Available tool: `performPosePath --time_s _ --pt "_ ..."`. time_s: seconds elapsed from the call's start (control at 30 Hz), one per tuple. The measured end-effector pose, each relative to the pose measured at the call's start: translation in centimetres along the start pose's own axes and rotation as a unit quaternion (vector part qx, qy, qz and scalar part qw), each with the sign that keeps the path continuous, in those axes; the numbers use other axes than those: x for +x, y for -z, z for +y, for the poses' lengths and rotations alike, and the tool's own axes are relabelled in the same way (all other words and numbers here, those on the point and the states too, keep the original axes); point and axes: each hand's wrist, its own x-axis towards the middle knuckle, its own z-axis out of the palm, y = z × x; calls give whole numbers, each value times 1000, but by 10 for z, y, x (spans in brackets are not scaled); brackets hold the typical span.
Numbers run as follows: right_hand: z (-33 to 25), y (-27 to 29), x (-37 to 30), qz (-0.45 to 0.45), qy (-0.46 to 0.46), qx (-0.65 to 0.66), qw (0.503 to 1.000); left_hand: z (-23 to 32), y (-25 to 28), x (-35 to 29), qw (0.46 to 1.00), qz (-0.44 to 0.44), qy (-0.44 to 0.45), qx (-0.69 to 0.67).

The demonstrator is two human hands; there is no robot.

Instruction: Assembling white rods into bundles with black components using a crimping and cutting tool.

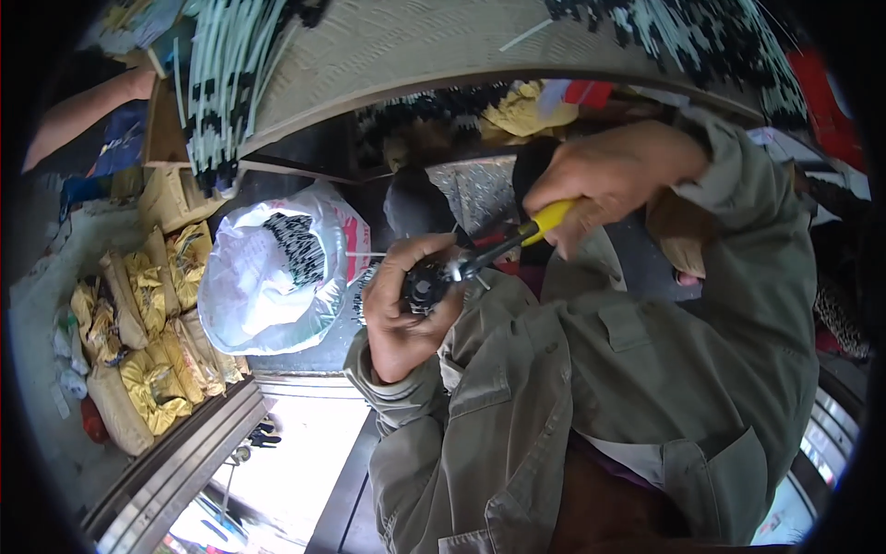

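- Working over the lap, the person wears an olive work jacket whose sleeves run up to both hands; a curved pale tabletop arches across the top of the view, with bundles of black-and-white rods lying on it.
- Sitting just left of the hands, a white plastic bag gapes open, with a clump of small dark-and-white pieces showing inside it; further left, yellow-wrapped packets lie in a heap on the floor (another person's bare arm shows at the upper left, well apart).
- The right hand is clenched round the yellow handle of a tool, probably pliers or a driver, whose dark metal nose slants down and left.
- The left hand is curled tightly about a small round black part, holding it in front of the chest, fingers wrapped over its far side.
- Tool tip and part are touching at the part's right edge, so the step in hand looks like gripping or prising something on that part.
- Judging from this, the next move calls for a steady left-hand hold and a controlled twist or squeeze from the right; whether the nose has actually bitten is too small to tell.
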Motion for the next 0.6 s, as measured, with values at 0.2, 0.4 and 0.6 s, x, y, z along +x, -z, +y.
performPosePath --time_s 0.2,0.4,0.6 --pt "34 -28 4 -192 -63 483 852 -15 -8 8 989 -62 -118 -69" --pt "2 -56 -6 409 106 -375 825 -17 -4 9 995 29 -93 -34" --pt "20 -33 -11 -119 -65 346 928 -20 2 19 974 -100 -185 -90"
